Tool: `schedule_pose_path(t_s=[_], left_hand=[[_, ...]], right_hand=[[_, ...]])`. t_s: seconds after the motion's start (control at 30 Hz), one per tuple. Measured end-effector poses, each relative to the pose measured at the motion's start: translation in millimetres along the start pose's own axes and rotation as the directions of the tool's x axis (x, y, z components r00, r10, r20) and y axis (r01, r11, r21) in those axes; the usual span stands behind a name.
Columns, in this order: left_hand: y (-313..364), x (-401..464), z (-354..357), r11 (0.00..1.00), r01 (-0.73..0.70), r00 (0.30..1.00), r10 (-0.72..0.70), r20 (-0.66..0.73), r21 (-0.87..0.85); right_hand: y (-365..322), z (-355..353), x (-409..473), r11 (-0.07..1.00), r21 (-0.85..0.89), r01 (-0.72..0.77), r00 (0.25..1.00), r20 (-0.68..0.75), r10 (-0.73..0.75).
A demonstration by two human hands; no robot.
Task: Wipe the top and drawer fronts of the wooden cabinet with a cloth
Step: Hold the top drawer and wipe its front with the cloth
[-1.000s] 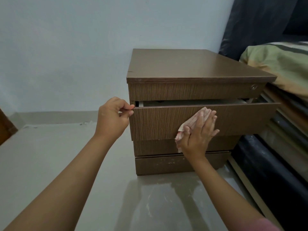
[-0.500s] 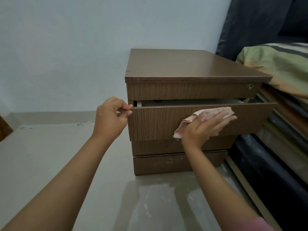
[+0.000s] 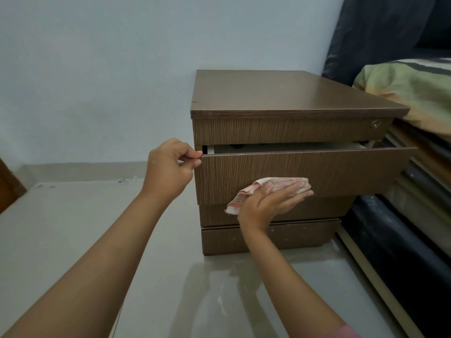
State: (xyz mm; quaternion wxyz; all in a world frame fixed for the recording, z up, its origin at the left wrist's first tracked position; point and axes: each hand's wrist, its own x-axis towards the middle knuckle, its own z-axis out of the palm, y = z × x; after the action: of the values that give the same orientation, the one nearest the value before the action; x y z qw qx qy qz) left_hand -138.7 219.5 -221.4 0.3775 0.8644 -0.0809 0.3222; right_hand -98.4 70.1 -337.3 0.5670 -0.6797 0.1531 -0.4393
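Since half a second ago the right hand (image 3: 269, 203) and the cloth (image 3: 266, 190) have slid down and leftward along the open drawer's front (image 3: 341, 172), from its upper middle to its lower edge. That hand lies flat with fingers stretched toward the right, palm pressing the folded pink-and-white cloth against the wood; it presses rather than pinches, and one end of the cloth hangs out below the thumb over the next drawer (image 3: 317, 208).

At the drawer's top left corner, the left hand (image 3: 168, 167) has not shifted, its thumb and forefinger pinched on the edge of the front, the other fingers curled in.

This drawer is the second from the top and stands pulled out a little way, showing a strip of pale interior. Above it sits the top drawer (image 3: 280, 130) with a round lock at its right end, under the cabinet (image 3: 288, 93) top, which is bare. The cabinet stands on the grey floor (image 3: 73, 228) against a pale wall, just beside a bed (image 3: 415, 86) with a striped cover on the right.
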Motion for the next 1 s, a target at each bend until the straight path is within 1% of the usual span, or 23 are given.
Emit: schedule_pose_path(t_s=[0.13,0.27,0.4,0.53,0.7,0.87,1.0], left_hand=[[-1,5,-4,1.000,0.013,0.999,-0.013,0.029,-0.001],[-4,10,-7,0.999,0.040,0.997,-0.038,0.065,-0.018],[-8,14,-9,0.995,0.075,0.993,-0.068,0.102,-0.068],[-9,15,-11,0.991,0.091,0.986,-0.076,0.147,-0.095],[-8,14,-11,0.986,0.120,0.984,-0.102,0.145,-0.120],[-9,13,-8,0.987,0.093,0.990,-0.078,0.116,-0.128],[-7,9,-6,0.991,0.071,0.995,-0.062,0.084,-0.109]], right_hand=[[-26,4,14,0.998,-0.020,-0.052,0.998,-0.046,0.051],[-59,23,-8,1.000,0.003,-0.014,1.000,-0.018,0.014],[-70,44,-45,0.999,-0.009,0.052,0.998,0.048,-0.051],[-60,55,-75,0.995,-0.026,0.092,0.991,0.099,-0.089],[-35,50,-82,0.990,-0.066,0.128,0.983,0.139,-0.118],[-5,26,-51,0.982,-0.099,0.159,0.978,0.150,-0.143],[12,4,-13,0.978,-0.137,0.157,0.984,0.100,-0.144]])
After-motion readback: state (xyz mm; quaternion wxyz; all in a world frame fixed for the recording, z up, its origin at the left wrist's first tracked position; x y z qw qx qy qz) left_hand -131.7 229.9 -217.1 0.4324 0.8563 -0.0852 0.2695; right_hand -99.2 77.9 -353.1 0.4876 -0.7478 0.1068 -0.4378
